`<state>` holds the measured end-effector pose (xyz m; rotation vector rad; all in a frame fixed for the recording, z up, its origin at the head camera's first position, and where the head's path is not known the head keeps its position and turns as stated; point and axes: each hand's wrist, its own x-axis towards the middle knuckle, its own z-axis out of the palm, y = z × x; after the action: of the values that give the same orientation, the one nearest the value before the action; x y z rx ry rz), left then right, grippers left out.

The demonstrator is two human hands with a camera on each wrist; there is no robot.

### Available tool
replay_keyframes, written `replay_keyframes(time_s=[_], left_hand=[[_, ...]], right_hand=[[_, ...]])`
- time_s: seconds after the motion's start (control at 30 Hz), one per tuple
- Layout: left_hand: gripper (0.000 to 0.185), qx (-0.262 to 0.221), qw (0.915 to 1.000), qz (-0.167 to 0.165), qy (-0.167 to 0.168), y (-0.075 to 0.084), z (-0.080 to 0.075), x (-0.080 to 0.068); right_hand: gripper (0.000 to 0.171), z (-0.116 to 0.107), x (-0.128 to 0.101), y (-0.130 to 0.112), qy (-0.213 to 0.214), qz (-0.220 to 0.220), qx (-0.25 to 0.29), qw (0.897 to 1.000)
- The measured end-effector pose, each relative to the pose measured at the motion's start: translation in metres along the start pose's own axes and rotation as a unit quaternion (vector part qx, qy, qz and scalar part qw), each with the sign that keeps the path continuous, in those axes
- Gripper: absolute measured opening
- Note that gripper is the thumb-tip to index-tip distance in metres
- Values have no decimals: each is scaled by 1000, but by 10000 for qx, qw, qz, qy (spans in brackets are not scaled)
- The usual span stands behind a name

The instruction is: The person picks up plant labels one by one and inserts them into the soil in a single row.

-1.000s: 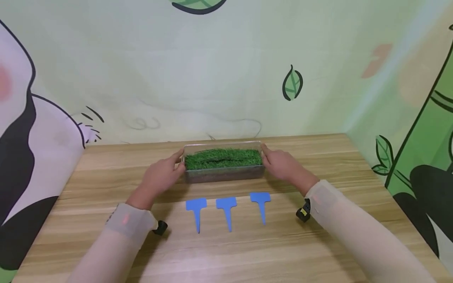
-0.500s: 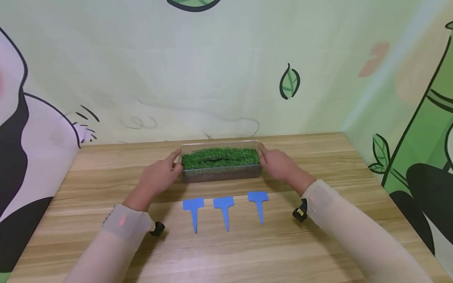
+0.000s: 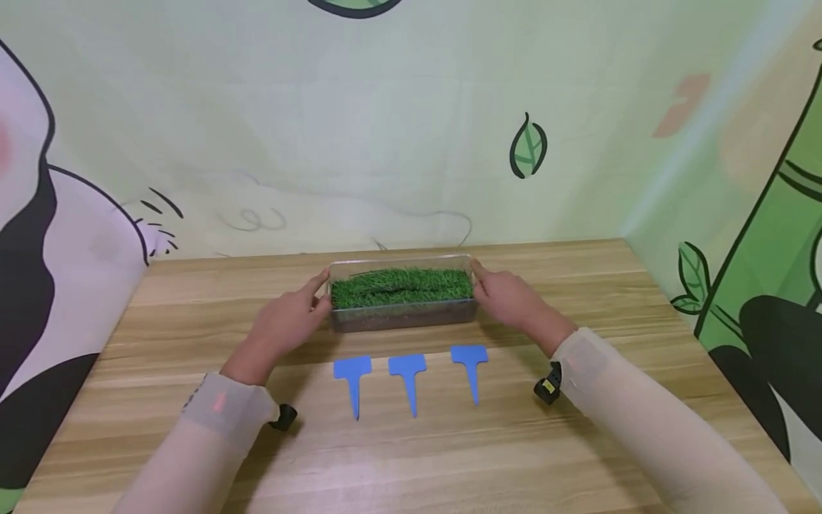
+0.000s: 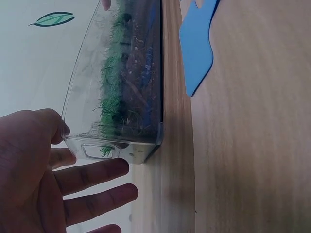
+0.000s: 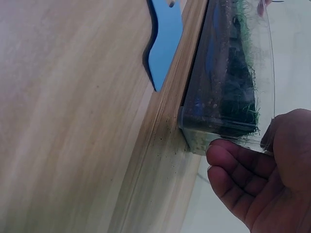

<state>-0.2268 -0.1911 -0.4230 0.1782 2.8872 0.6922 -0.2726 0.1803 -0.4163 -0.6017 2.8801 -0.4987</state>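
A clear plastic box stands toward the back of the table, filled with dark brown material under green artificial grass. My left hand holds its left end with thumb and index finger; in the left wrist view the other fingers stretch out beside the end wall. At the opposite end my right hand grips the box, its fingers curled against the end wall and the thumb near the rim. Three blue T-shaped plant labels, left, middle and right, lie in front of the box.
The wood-grain table extends on both sides of the box and toward me. Close behind the box rises a pale green wall with painted leaves and animal shapes. Small black wrist cameras hang under both sleeves.
The head view shifts slightly. Both hands stay at the ends of the box, and the box and labels keep their places on the table.
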Motion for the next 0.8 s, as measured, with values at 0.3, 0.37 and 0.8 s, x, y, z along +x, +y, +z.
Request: replay_keyframes(time_s=[0.3,0.37,0.8], left_hand=[[61,-7,10000,18,4,2,1,-5],[61,18,10000,50,-4,1,2,-6],[61,-13,9999,129,-43,-3,4,-2]], right_hand=[[59,1,-5,3,173,-212,38,9996],[59,0,-5,3,149,-224,57,9996],[62,-2,-4,4,290,71,636,9975]])
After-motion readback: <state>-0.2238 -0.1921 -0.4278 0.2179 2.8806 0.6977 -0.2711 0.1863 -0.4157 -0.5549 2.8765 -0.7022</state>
